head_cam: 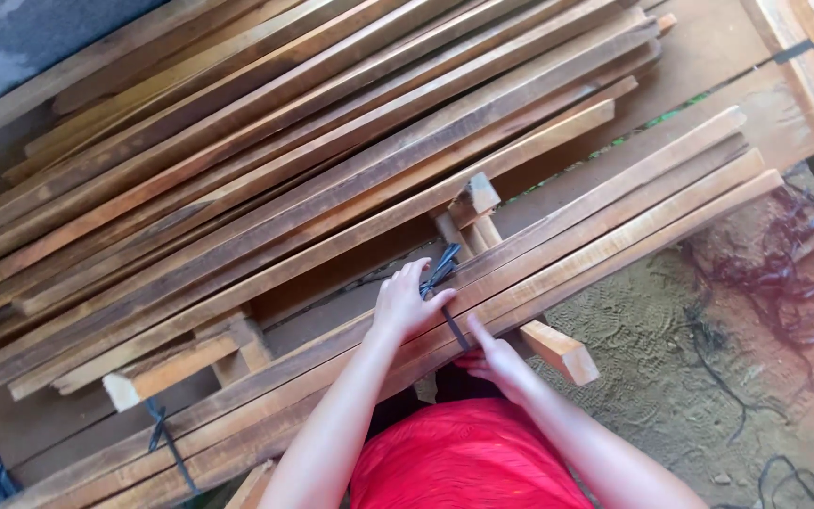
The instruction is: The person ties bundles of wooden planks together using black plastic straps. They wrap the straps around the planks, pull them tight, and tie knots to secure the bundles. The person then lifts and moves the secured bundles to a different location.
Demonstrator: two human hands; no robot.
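Appearing as an outdoor timber yard or woodworking site: rough-sawn wooden slats [313, 160] lying stacked in piles, bare sandy ground [708, 377] showing alongside, dark strap scraps [793, 311] lying scattered.

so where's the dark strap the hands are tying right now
In the head view, the dark strap crosses the bundle of wooden slats just below centre, pinched under the left hand, with the right hand at the bundle's near edge.
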